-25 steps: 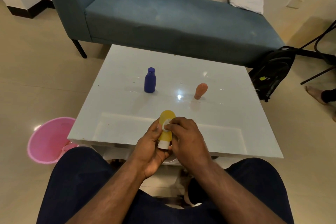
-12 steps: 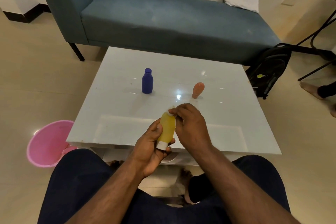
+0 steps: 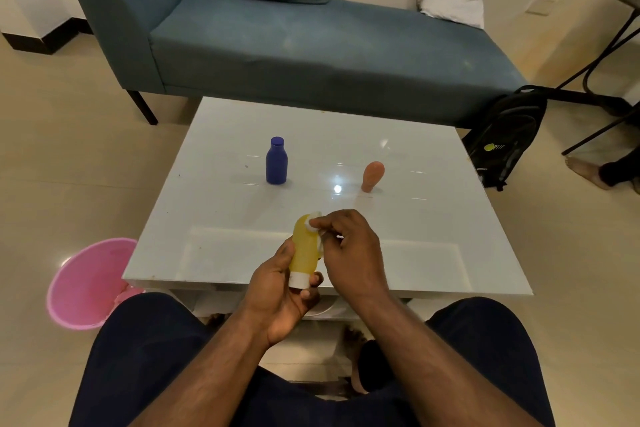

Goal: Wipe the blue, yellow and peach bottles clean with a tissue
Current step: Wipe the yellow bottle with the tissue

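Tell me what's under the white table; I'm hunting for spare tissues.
Below the white table a lower shelf shows only as a pale strip with a curved white edge; I cannot identify it. The tabletop, both hands and knees cover the rest. No tissues visible there.

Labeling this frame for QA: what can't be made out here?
Head view only:
- Tissue: mostly hidden under the right hand; size and state unclear.
- Yellow bottle: near side and cap partly covered by the left hand.
- Blue bottle, peach bottle: too small to judge dirt.
- Shelf under the table: blocked by the tabletop and arms.
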`<act>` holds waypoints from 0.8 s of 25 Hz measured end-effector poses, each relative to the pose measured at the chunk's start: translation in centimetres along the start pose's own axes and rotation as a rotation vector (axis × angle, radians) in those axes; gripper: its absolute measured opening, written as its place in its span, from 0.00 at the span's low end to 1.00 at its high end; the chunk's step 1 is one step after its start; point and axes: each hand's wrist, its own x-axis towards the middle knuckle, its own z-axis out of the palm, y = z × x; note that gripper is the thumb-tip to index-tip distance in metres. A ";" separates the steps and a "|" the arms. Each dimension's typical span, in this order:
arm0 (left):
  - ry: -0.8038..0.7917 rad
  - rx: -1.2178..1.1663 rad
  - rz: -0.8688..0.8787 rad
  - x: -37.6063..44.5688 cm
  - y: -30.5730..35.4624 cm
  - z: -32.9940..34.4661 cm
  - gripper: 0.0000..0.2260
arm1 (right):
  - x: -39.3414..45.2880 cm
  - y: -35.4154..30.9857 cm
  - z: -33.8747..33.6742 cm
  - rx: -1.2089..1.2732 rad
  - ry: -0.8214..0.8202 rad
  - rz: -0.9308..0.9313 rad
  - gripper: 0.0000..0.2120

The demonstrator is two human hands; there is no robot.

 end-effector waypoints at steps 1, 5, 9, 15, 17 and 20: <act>-0.005 0.019 0.018 0.0 0.0 0.0 0.20 | -0.8 -0.4 0.1 0.022 -0.025 0.020 0.11; 0.002 0.080 0.064 -0.2 -0.1 0.1 0.15 | -1.5 -0.7 0.1 0.054 -0.059 0.022 0.09; 0.003 0.086 -0.034 -0.4 -0.3 0.8 0.27 | 0.6 -0.7 0.2 0.104 0.011 0.030 0.09; -0.007 0.000 -0.022 -0.2 0.3 -0.1 0.24 | -3.0 -0.5 1.4 -0.027 -0.133 -0.165 0.10; 0.004 0.028 -0.041 -0.1 0.3 -0.2 0.24 | -1.6 -0.1 1.1 -0.074 -0.137 -0.153 0.10; 0.021 0.054 -0.071 0.0 0.2 0.1 0.24 | 0.8 0.1 0.9 -0.098 -0.070 -0.070 0.12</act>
